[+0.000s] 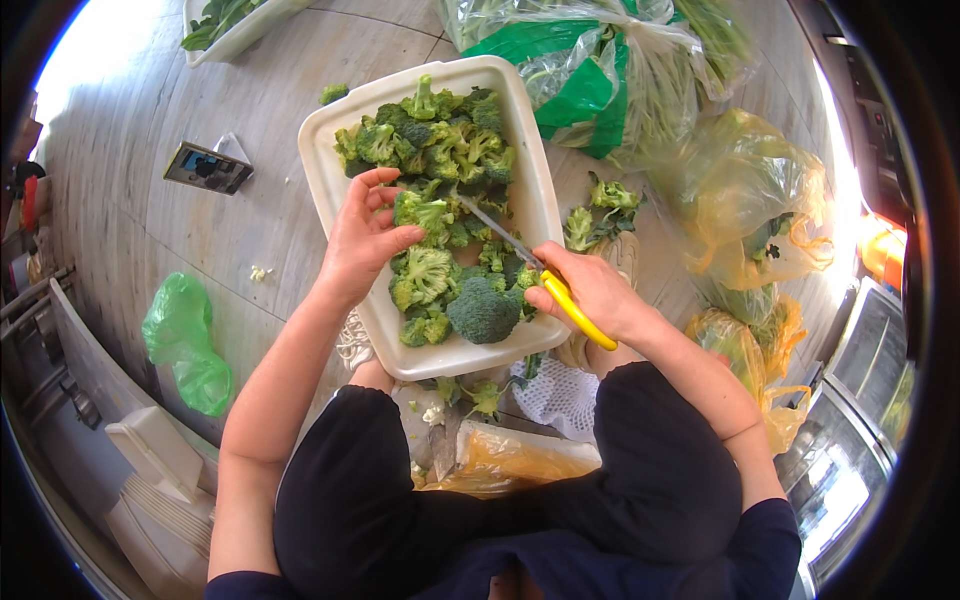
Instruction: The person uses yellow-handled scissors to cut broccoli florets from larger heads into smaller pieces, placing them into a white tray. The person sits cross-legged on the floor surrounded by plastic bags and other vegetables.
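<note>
A white plastic tub (529, 150) full of cut broccoli florets stands on the floor between my feet. My left hand (367, 225) is over its left side, thumb and fingers around a broccoli floret (424, 213). My right hand (585, 289), at the tub's right rim, grips a knife with a yellow handle (576, 309); its narrow blade (495, 226) points up and left over the florets, the tip close to the held piece. A large dark green broccoli head (484, 310) lies near the tub's lower edge.
Bagged leafy vegetables (585, 82) and a yellow plastic bag (750, 195) lie on the right. Broccoli trimmings (611, 199) are beside the tub. A propped phone (208, 168) and a green bag (187, 341) are on the left. White mesh netting (556, 397) lies below the tub.
</note>
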The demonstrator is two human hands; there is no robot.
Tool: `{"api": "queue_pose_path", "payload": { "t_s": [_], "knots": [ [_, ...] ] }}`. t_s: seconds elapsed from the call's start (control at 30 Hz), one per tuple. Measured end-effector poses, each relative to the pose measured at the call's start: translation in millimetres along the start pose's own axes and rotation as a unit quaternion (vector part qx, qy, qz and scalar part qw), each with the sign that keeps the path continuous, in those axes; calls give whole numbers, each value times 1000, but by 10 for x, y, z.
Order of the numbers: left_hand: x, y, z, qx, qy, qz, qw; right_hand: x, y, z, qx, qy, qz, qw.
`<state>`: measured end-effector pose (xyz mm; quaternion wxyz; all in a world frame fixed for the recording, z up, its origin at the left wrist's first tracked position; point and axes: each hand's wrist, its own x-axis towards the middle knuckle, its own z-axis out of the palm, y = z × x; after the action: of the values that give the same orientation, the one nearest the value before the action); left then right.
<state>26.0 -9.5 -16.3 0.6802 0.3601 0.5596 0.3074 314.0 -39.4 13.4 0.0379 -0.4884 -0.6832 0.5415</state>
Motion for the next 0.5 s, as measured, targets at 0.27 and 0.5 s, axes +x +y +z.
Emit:
{"api": "queue_pose_path", "payload": {
  "t_s": [0.27,0.5],
  "knots": [
    [65,-71,-59,-143,-58,-33,987,-52,-54,-78,-43,-47,-12,998],
    [42,-49,16,-126,-59,-33,990,-52,-57,-34,-22,-52,-21,998]
  ]
}}
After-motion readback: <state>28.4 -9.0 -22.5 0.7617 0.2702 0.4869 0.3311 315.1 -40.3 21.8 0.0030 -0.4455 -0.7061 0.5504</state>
